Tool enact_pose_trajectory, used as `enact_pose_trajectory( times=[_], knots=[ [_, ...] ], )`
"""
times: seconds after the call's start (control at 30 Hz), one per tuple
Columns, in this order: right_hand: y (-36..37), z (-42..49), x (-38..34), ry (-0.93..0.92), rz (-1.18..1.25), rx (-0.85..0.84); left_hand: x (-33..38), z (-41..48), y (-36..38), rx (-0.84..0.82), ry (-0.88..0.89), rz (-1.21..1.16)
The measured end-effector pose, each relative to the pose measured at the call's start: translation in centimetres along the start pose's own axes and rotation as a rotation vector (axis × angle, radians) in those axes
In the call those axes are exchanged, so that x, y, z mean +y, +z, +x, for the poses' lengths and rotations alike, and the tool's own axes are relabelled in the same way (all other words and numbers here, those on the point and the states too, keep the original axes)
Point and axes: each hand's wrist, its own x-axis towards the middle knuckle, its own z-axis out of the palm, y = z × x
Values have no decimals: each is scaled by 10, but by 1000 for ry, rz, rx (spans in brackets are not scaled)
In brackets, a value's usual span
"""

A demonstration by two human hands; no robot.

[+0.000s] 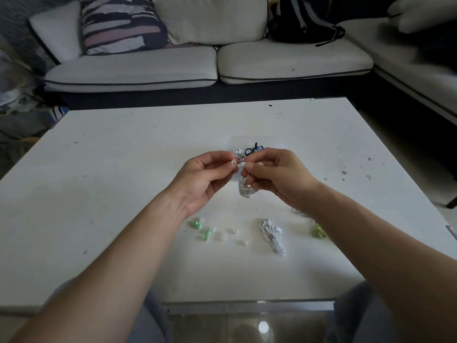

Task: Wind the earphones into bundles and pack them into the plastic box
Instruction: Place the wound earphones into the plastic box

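Observation:
Above the middle of the white table [123, 169], my right hand [274, 177] holds a white earphone cable wound into a bundle [244, 190] around its fingers. My left hand [205, 177] pinches the free end of that cable between thumb and forefinger, close to the right hand. Just behind both hands stands a clear plastic box [257, 144] holding several wound earphones, white, black and blue. A loose white earphone [273, 235] lies on the table nearer to me. A yellow-green earphone [317, 231] lies to its right, partly hidden by my right forearm.
Several small green and white ear tips [206, 231] are scattered on the table below my left hand. A thin black cable [296, 210] peeks out beside my right forearm. A white sofa [173, 68] with cushions and a black backpack [299, 21] stands beyond the table.

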Motion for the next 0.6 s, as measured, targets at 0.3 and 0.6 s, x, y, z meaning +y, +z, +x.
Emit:
enact_pose_trajectory(
  times=[0.3,0.6],
  knots=[
    [2,-1,-1,-48,45,-35,0,-2,4,-9,12,6],
    [-1,0,-2,-40,-23,17,1,-1,3,-31,11,26]
  ],
)
